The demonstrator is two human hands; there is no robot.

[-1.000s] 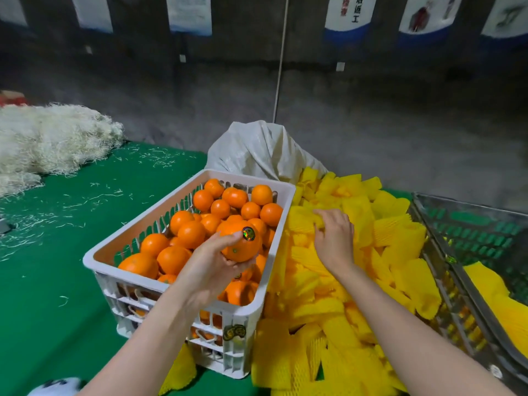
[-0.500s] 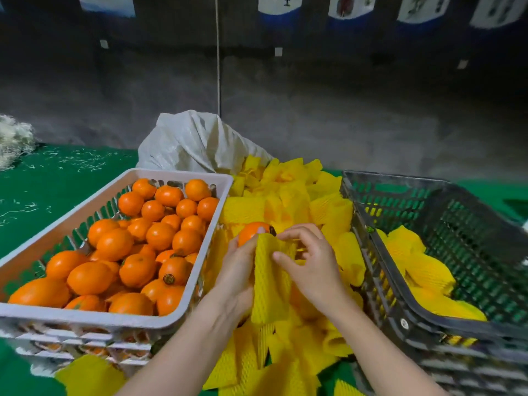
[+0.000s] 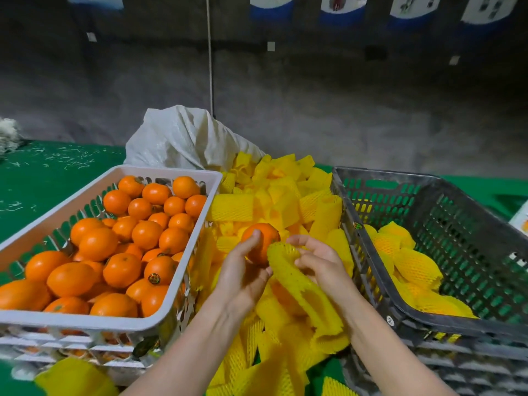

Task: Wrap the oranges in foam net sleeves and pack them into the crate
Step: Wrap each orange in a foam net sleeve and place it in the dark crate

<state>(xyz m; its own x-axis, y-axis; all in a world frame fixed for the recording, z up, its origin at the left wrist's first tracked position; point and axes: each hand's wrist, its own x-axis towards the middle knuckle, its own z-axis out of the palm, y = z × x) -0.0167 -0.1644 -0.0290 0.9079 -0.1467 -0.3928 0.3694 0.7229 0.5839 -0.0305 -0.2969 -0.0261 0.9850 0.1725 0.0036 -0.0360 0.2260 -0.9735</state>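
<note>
Between the two crates, the left hand (image 3: 243,272) fingers curl round one orange (image 3: 261,238) while the right hand (image 3: 323,261) pinches the foam sleeve (image 3: 288,270) touching it; if that sleeve mouth sags shut, the orange could snag and drop.

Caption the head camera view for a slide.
Left hand holds an orange beside the open foam sleeve in the right hand.
</note>
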